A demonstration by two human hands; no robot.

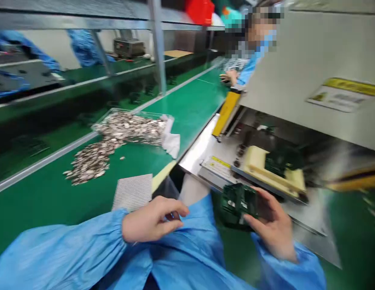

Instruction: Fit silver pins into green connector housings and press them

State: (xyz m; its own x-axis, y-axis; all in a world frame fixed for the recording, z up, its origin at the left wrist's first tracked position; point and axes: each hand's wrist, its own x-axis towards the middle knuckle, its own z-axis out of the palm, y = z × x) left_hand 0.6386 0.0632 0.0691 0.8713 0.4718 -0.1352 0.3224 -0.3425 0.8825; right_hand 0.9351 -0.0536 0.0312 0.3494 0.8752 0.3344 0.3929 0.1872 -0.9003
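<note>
One dark green housing (pixel 238 206), boxy and roughly square in outline, is held up near the right edge of the wearer's lap, in front of the machine (pixel 332 44). Its near face is uneven, with recesses, raised edges and several small bright patches; motion blur hides finer detail. The right hand (pixel 273 223) grasps it from the right side: the thumb presses along the lower near edge, while the fingers extend over the upper right corner and behind. The right forearm enters from the lower right, in a loose blue sleeve (pixel 299 268), and the wrist is angled so that the fingers point up and to the left.

The left hand (pixel 154 219) is well apart from the housing, above the lap. Its forearm crosses from the lower left; the fingers are half curled toward the thumb and point right. Whether anything lies between them cannot be told.

Beyond the right hand, a cream fixture (pixel 252 159) on the machine bed bears a second dark green part (pixel 280 163). Past the left hand, a ribbed pale pad (pixel 133 191) lies on the green work surface (pixel 187 106), with a heap of small silvery pieces (pixel 90 161) farther off.
</note>
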